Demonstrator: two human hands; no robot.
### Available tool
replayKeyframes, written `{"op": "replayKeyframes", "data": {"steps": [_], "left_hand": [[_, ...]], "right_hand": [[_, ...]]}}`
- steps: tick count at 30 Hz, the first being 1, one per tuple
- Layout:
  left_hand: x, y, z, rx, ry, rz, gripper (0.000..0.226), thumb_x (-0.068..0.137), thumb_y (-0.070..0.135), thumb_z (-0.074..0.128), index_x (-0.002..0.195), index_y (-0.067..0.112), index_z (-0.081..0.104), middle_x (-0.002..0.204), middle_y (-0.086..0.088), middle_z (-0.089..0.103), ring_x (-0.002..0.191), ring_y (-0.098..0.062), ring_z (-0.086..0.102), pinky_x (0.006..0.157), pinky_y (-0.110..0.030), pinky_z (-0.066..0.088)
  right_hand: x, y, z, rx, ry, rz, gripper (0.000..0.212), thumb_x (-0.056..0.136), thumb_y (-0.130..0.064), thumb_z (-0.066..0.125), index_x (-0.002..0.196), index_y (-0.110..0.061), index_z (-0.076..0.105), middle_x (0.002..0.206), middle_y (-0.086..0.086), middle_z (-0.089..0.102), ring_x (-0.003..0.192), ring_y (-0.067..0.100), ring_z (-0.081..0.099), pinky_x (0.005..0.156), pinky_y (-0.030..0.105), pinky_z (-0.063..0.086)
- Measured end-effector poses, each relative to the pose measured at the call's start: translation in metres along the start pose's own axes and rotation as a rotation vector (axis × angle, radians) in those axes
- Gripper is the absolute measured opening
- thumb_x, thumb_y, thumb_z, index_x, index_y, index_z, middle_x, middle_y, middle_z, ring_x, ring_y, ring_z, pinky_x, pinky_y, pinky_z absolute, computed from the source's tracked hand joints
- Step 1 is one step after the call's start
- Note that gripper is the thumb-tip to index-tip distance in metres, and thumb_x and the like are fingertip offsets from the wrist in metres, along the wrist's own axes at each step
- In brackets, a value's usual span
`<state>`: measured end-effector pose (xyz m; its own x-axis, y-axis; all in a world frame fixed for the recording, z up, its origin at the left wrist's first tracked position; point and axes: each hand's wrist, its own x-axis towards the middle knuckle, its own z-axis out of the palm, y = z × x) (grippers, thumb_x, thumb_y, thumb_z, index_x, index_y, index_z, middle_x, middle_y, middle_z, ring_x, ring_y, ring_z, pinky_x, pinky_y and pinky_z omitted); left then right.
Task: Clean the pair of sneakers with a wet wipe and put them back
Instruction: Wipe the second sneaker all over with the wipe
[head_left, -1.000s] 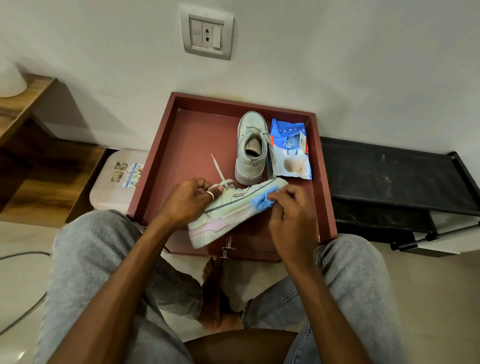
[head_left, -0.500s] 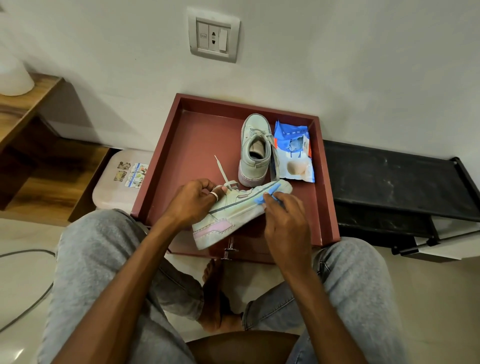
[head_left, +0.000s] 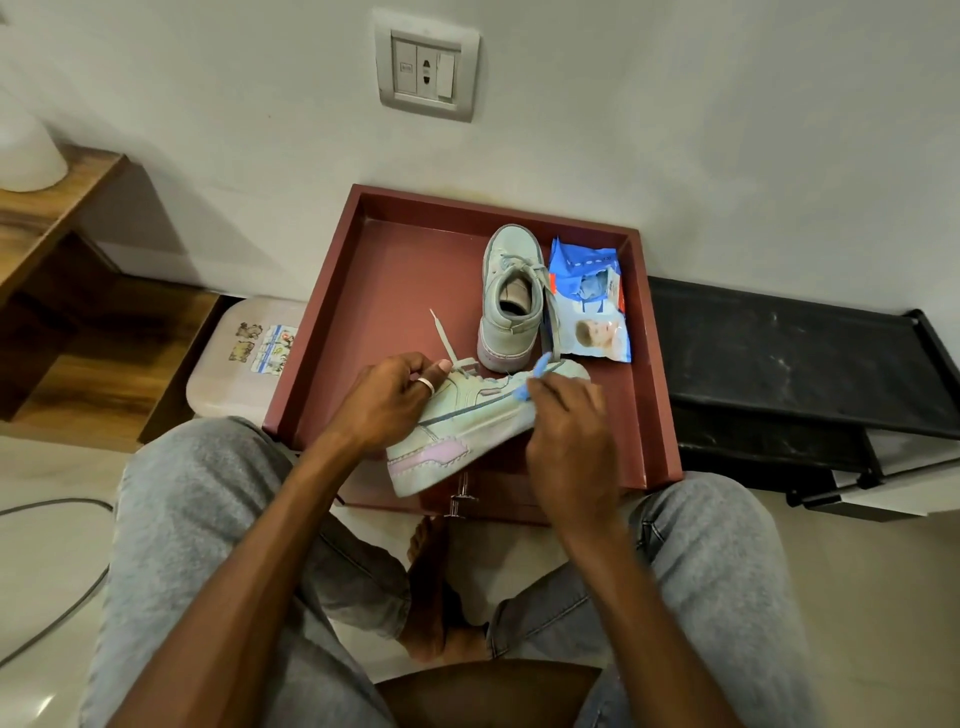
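While the left hand (head_left: 387, 402) keeps its grip on the collar end of the held sneaker (head_left: 467, 421), thumb by the laces, the stroke moves on: the blue wet wipe (head_left: 535, 376) now sits nearer the toe, riding over the upper's edge, with less of it showing under the right hand (head_left: 571, 441), which pinches it against the shoe. Side panel looks done, toe in progress. Beyond the right hand, second sneaker (head_left: 511, 296) and wipe pack (head_left: 589, 306) sit in the tray (head_left: 400, 280), likely next.
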<state>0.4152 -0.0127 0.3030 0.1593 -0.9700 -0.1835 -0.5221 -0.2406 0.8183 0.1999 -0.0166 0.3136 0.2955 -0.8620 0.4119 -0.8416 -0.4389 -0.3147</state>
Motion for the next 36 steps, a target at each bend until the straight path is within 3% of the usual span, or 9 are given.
{"op": "replayKeyframes", "data": {"steps": [3,9,14,18,26,29,31,34,36], "left_hand": [[0.0,0.0,0.0,0.014,-0.009,0.013,0.047,0.102,0.049,0.051,0.079,0.01,0.061,0.06,0.004,0.051,0.052,-0.014,0.041,0.05,-0.031,0.032],[-0.003,-0.002,0.0,0.068,0.0,0.015,0.042,0.103,0.045,0.051,0.079,0.012,0.061,0.062,-0.004,0.057,0.053,-0.015,0.045,0.049,-0.03,0.032],[-0.001,0.0,0.001,0.079,0.036,0.025,0.044,0.102,0.048,0.053,0.079,0.011,0.061,0.062,-0.007,0.059,0.055,-0.018,0.046,0.053,-0.034,0.034],[-0.003,0.005,0.002,0.104,0.076,0.022,0.041,0.102,0.042,0.056,0.068,0.02,0.055,0.053,0.006,0.048,0.05,-0.014,0.039,0.05,-0.03,0.027],[-0.004,0.002,0.002,0.125,0.075,0.012,0.039,0.102,0.043,0.056,0.069,0.023,0.056,0.055,0.007,0.052,0.05,-0.012,0.043,0.049,-0.029,0.028],[-0.004,0.004,0.003,0.123,0.086,0.013,0.037,0.103,0.043,0.055,0.071,0.023,0.058,0.055,0.008,0.052,0.05,-0.012,0.044,0.048,-0.029,0.028],[-0.004,0.004,0.003,0.128,0.088,0.015,0.038,0.103,0.044,0.054,0.071,0.023,0.057,0.055,0.006,0.052,0.05,-0.014,0.044,0.049,-0.029,0.028],[-0.003,0.003,0.004,0.106,0.084,0.003,0.039,0.103,0.045,0.053,0.072,0.022,0.059,0.056,0.004,0.054,0.05,-0.015,0.044,0.049,-0.029,0.029],[-0.004,-0.001,0.003,0.106,0.072,-0.001,0.04,0.102,0.045,0.054,0.072,0.02,0.059,0.058,0.0,0.056,0.051,-0.016,0.045,0.05,-0.029,0.03]], "right_hand": [[0.003,0.007,-0.002,-0.002,0.014,0.098,0.036,0.081,0.005,0.07,0.117,-0.002,0.068,0.111,0.011,0.068,0.103,0.026,0.06,0.081,0.036,0.058],[-0.03,-0.042,0.002,0.001,-0.068,-0.155,0.042,0.087,-0.003,0.044,0.124,-0.003,0.064,0.12,0.012,0.064,0.111,0.026,0.056,0.094,0.032,0.052],[0.007,0.021,-0.004,-0.005,0.041,0.125,0.031,0.083,0.006,0.064,0.112,-0.003,0.072,0.103,0.01,0.07,0.096,0.026,0.062,0.078,0.031,0.052],[0.022,0.04,-0.004,0.099,0.052,0.255,0.031,0.081,0.007,0.068,0.11,-0.005,0.073,0.101,0.011,0.071,0.093,0.026,0.066,0.08,0.033,0.056],[-0.02,-0.011,-0.01,-0.009,-0.027,-0.026,0.037,0.085,0.001,0.052,0.119,-0.002,0.068,0.117,0.011,0.067,0.104,0.025,0.06,0.082,0.03,0.055],[0.01,0.021,-0.007,0.037,0.046,0.182,0.031,0.082,0.006,0.063,0.11,-0.003,0.073,0.105,0.011,0.072,0.093,0.027,0.066,0.078,0.026,0.051],[0.035,0.047,-0.005,0.102,-0.024,0.34,0.023,0.088,-0.006,0.067,0.11,-0.008,0.075,0.106,0.008,0.074,0.096,0.024,0.068,0.078,0.018,0.045],[0.05,0.061,0.001,0.258,-0.212,0.527,0.028,0.088,-0.009,0.063,0.111,-0.017,0.075,0.107,0.001,0.074,0.101,0.02,0.068,0.079,0.02,0.048],[0.035,0.049,0.001,0.271,-0.136,0.56,0.032,0.087,-0.004,0.059,0.111,-0.017,0.075,0.105,0.001,0.075,0.098,0.021,0.068,0.078,0.02,0.046]]}}
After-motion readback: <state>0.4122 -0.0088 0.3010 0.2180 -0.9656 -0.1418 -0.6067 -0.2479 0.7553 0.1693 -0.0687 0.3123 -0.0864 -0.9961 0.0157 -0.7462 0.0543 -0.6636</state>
